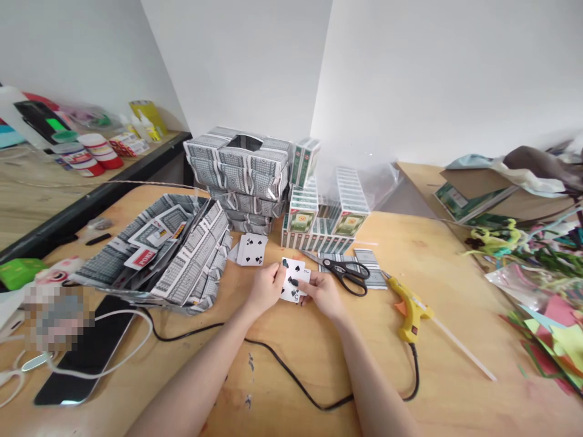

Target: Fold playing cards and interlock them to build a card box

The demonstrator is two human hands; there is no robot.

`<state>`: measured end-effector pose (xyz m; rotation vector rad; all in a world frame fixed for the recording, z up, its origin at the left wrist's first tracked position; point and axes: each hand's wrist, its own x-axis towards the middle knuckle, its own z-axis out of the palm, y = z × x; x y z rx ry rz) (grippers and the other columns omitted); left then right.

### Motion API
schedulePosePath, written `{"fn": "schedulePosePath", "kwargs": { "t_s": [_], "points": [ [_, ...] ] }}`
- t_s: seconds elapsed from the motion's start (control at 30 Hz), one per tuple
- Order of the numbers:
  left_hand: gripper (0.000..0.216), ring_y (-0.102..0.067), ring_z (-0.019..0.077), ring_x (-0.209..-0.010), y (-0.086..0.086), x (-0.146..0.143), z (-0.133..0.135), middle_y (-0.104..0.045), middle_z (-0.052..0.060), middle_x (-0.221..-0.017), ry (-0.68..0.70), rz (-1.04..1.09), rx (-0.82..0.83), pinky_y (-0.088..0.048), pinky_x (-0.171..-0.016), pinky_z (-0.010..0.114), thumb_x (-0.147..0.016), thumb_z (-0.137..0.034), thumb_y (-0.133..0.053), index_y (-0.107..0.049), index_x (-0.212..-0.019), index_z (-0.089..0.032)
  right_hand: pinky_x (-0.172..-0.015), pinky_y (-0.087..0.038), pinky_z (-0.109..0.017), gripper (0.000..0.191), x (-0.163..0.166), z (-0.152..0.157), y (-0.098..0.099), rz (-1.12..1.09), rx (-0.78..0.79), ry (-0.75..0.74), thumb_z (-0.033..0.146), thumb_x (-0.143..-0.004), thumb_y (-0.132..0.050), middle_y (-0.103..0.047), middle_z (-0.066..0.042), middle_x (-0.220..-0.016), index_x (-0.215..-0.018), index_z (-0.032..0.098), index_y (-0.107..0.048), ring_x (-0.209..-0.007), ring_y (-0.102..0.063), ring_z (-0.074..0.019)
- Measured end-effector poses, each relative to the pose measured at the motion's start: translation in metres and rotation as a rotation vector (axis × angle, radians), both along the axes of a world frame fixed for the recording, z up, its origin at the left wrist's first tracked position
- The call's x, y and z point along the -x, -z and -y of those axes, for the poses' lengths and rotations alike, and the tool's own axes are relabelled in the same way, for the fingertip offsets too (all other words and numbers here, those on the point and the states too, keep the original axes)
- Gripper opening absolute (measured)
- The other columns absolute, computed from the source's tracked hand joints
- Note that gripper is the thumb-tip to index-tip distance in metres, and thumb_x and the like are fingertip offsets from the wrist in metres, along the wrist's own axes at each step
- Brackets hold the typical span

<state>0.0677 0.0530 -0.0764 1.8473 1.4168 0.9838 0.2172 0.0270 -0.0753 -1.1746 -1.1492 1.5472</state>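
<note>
My left hand (265, 290) and my right hand (321, 292) meet over the middle of the wooden table (319, 376), each pinching an edge of a playing card with black spades (294, 280). Fingers of both hands are closed on it. A small pile of face-up spade cards (251, 249) lies just beyond my left hand. Black-handled scissors (348, 271) rest right of my right hand, and a yellow glue gun (410, 310) lies further right with its black cord (291, 376) looping under my forearms.
A structure glued from card backs (177, 255) lies at left, a taller stacked one (243, 176) behind it. Green card boxes (325, 209) stand at centre back. A dark phone (86, 358) with white cable lies front left. Coloured paper scraps (546, 328) crowd the right edge.
</note>
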Motion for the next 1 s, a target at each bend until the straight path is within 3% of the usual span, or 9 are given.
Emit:
{"fn": "schedulePosePath", "kwargs": {
  "t_s": [0.3,0.53,0.7,1.0],
  "points": [
    [0.035,-0.034,0.0081,-0.047,0.002,-0.003,0.000,-0.037,-0.004,-0.048,-0.034,0.095,0.086,-0.023,-0.046,0.021,-0.082,-0.037,-0.036,-0.035,-0.053,-0.017,-0.038,-0.044,-0.022,0.030,0.000,-0.002,-0.002,-0.007,0.001,0.071,0.041,-0.059,-0.071,-0.060,0.001,-0.051,-0.063,0.014,-0.059,-0.039,-0.051,-0.0099],
    [0.041,-0.043,0.0105,-0.054,0.000,0.014,-0.009,-0.048,0.000,-0.056,0.169,0.467,0.410,-0.034,-0.051,0.023,-0.080,-0.049,-0.035,-0.045,-0.059,-0.015,-0.037,-0.041,-0.022,0.030,0.001,-0.001,-0.004,0.001,0.010,0.115,0.042,-0.059,-0.071,-0.059,0.001,-0.048,-0.061,0.014,-0.059,-0.038,-0.050,-0.0097],
    [0.033,-0.034,0.0071,-0.051,-0.009,0.023,-0.010,-0.037,-0.005,-0.053,0.361,0.295,0.370,-0.026,-0.048,0.020,-0.073,-0.040,-0.053,-0.045,-0.054,-0.014,-0.037,-0.040,-0.021,0.030,0.002,-0.001,-0.004,0.015,-0.001,0.137,0.043,-0.061,-0.069,-0.059,0.001,-0.050,-0.066,0.014,-0.061,-0.038,-0.049,-0.0091],
    [0.040,-0.037,0.0069,-0.043,-0.010,0.015,-0.003,-0.042,-0.005,-0.044,0.270,0.200,0.395,-0.025,-0.041,0.019,-0.077,-0.047,-0.046,-0.041,-0.052,-0.015,-0.037,-0.040,-0.021,0.030,0.003,-0.003,0.000,0.028,-0.013,0.122,0.043,-0.062,-0.068,-0.058,0.001,-0.051,-0.064,0.015,-0.058,-0.038,-0.049,-0.0092]
  ]
}}
